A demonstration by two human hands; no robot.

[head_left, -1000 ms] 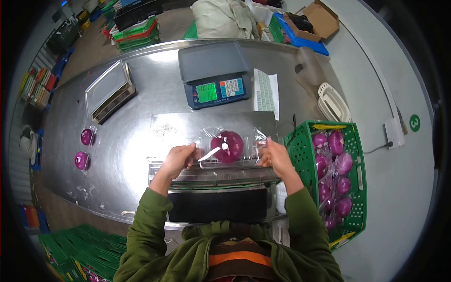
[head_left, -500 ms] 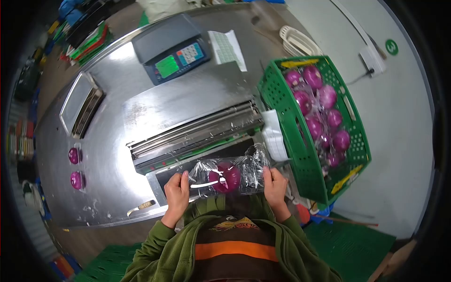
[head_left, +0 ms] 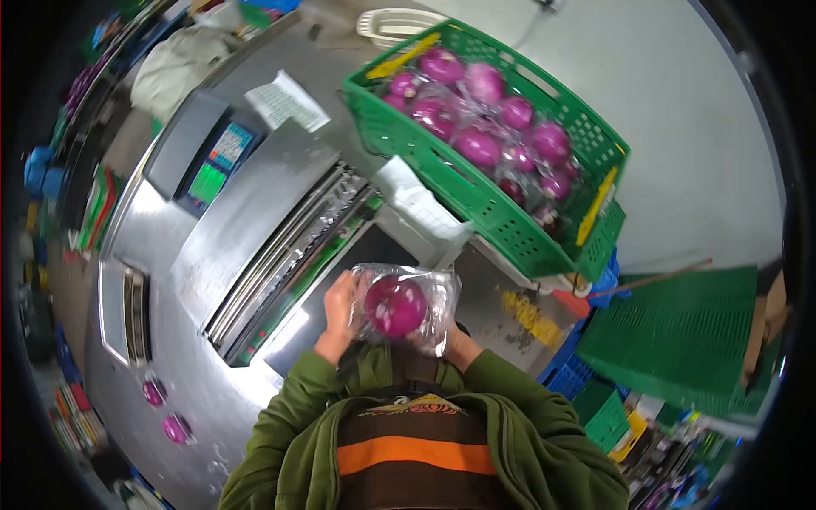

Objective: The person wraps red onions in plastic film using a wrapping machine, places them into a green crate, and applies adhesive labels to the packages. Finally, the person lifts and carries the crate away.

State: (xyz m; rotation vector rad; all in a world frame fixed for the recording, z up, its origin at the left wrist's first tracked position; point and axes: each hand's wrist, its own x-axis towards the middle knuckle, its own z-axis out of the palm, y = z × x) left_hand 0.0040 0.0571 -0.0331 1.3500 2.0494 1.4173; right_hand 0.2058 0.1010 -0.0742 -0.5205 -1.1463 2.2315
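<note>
A red onion (head_left: 395, 308) in clear plastic film is held in front of my chest, over the near edge of the steel table. My left hand (head_left: 339, 308) closes on the left side of the package. From the right, my right hand (head_left: 457, 347) grips it too, its fingers partly covered by the crinkled film (head_left: 442, 297). Just beyond the hands stands the film-wrapping machine (head_left: 285, 255), its long rollers running diagonally. Past it to the right, a green crate (head_left: 408, 127) contains several film-wrapped red onions (head_left: 480, 146).
A scale (head_left: 208, 174) with a lit green display stands at the far left. Two wrapped onions (head_left: 176, 428) lie on the steel table (head_left: 127, 416) near a framed metal device (head_left: 123, 313). White paper (head_left: 416, 191) lies against the crate. A green mat (head_left: 671, 340) is at right.
My hands have come closer together, and the film that was stretched out sideways is now gathered around the onion. The view has turned right, toward the crate.
</note>
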